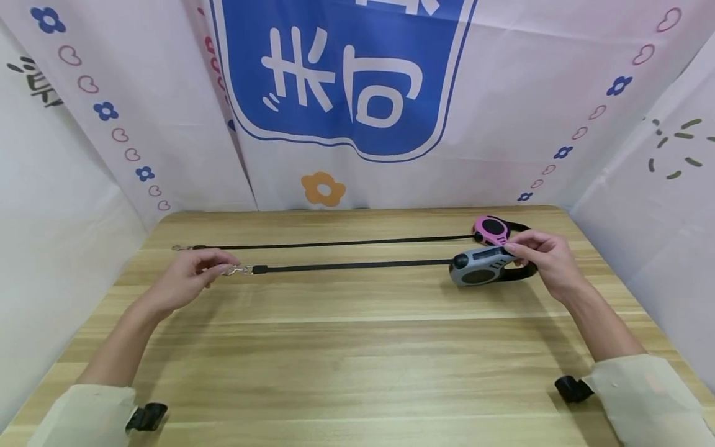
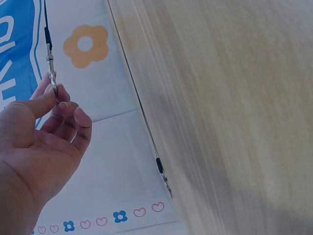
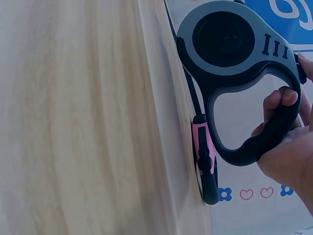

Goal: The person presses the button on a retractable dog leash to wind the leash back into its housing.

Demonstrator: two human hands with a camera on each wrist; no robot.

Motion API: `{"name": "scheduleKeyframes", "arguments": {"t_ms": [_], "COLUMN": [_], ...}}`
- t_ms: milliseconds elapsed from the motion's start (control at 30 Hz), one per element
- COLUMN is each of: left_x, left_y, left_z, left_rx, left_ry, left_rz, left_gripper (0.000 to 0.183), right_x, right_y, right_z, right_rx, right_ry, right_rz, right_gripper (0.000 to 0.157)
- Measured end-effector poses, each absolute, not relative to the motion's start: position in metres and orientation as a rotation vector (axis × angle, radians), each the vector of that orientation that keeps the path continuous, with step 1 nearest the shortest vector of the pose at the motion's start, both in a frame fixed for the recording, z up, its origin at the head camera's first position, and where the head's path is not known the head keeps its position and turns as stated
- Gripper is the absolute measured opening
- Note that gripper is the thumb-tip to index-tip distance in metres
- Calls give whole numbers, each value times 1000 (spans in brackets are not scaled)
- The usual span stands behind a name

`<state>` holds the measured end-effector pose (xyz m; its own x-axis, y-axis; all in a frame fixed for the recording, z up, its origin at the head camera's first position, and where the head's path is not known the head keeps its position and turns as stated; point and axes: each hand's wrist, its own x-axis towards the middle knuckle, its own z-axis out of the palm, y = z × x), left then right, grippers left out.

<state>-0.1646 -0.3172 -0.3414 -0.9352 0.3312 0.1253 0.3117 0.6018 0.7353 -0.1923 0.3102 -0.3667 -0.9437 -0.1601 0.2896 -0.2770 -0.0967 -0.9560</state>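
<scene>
My right hand (image 1: 546, 257) grips the black handle of a grey-blue retractable dog leash (image 1: 476, 267), its fingers curled through the loop in the right wrist view. From the casing a black strap (image 1: 357, 266) runs taut to the left. At its far end is a silver snap hook (image 1: 240, 270), which my left hand (image 1: 187, 279) pinches between thumb and fingers. Behind it a pink retractable leash (image 1: 491, 230) lies on the table, its cord (image 1: 335, 243) pulled out straight to a metal clip (image 1: 181, 248) at the left. The held leash is raised above the tabletop in the wrist views.
The wooden table (image 1: 357, 372) spreads in front of me. A white printed cloth (image 1: 391, 180) hangs along its back edge, with more white cloth at both sides. Each sleeve has a black device near its cuff, one at the left (image 1: 146, 416).
</scene>
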Motion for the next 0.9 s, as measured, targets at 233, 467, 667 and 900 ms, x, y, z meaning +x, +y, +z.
{"name": "scheduleKeyframes", "arguments": {"t_ms": [233, 467, 667, 900], "left_x": [-163, -163, -162, -160], "left_y": [-318, -318, -316, -316], "left_z": [-342, -343, -343, -343], "left_rx": [574, 590, 614, 602], "left_ry": [2792, 2793, 2799, 2809], "left_rz": [1285, 1306, 1325, 1316], "left_gripper": [20, 20, 20, 20], "right_x": [-195, -199, -201, -204], "right_y": [304, 299, 297, 293], "right_z": [-366, -366, -365, -365], "right_rx": [504, 514, 519, 512], "right_ry": [-2062, -2063, -2065, -2072], "right_rz": [2224, 2218, 2222, 2239], "right_gripper": [33, 31, 31, 29]}}
